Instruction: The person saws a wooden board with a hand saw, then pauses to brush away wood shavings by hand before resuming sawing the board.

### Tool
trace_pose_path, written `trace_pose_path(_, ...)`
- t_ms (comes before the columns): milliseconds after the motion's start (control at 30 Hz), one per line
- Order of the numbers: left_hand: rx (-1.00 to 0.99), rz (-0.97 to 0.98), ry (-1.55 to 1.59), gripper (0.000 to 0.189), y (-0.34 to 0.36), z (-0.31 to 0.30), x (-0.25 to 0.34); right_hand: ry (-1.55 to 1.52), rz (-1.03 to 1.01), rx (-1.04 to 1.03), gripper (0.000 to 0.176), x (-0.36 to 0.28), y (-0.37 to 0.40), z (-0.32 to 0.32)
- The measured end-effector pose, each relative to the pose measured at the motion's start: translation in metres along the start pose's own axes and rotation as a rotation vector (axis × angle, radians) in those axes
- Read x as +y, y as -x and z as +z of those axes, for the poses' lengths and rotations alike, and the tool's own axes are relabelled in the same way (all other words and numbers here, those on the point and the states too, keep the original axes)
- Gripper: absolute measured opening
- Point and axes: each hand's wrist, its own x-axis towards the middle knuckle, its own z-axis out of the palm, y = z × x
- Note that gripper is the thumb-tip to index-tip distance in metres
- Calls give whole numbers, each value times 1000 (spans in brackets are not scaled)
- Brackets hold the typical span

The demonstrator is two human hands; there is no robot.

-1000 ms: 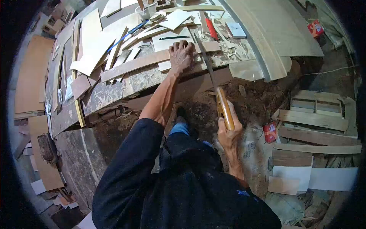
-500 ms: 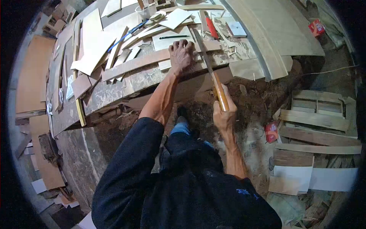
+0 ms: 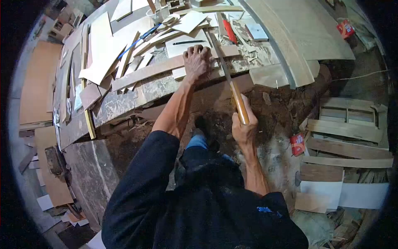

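My left hand rests on a long thin wooden strip near the bench's front edge, its fingers curled over the strip and holding it down. My right hand is wrapped round the glossy yellow-brown handle of a handsaw. The saw's narrow blade points away from me and lies across the strip, just right of my left hand. Whether its teeth are cutting in cannot be made out. A small pale wood piece sits under the strip. Beyond my left fingers is a black pencil or pen on a pale board.
The workbench carries scattered offcuts, a red-handled tool, a blue tool and a clear cup. A long curved board lies at right. Wooden frames and a red packet are on the floor at right.
The saw and my right hand have come slightly back toward me. My left hand stays on the strip. The whole view has shifted a little.
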Motion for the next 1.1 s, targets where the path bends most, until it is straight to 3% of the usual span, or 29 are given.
trace_pose_path(100, -60, -17, -25, 45, 0, -6, 3, -22, 113, -13, 56, -1, 41, -19)
trace_pose_path(267, -56, -30, 47, 42, -2, -15, 9, 18, -71, 26, 56, 6, 14, -4)
trace_pose_path(400, -10, -4, 55, 41, -2, -16, 8, 42, -81, 49, 56, -1, 11, -3)
trace_pose_path(500, -70, -23, 87, 41, -4, -25, 12, -18, 121, -28, 54, -11, 50, -26)
trace_pose_path(533, -39, -11, 67, 41, -3, -20, 8, 25, 67, -6, 54, -5, 52, -26)
trace_pose_path(667, -59, -20, 44, 40, -2, -20, 12, -65, 88, -11, 54, -3, 8, -2)
trace_pose_path(800, -60, -21, 63, 41, -2, -20, 10, -12, -40, 40, 56, 13, 17, -1)
trace_pose_path(900, -45, -39, 42, 41, -2, -16, 9, -77, 128, -40, 55, -5, 52, -25)
trace_pose_path(1100, -70, -47, 68, 43, -3, -22, 11, 35, 59, -15, 54, 0, 7, 1)
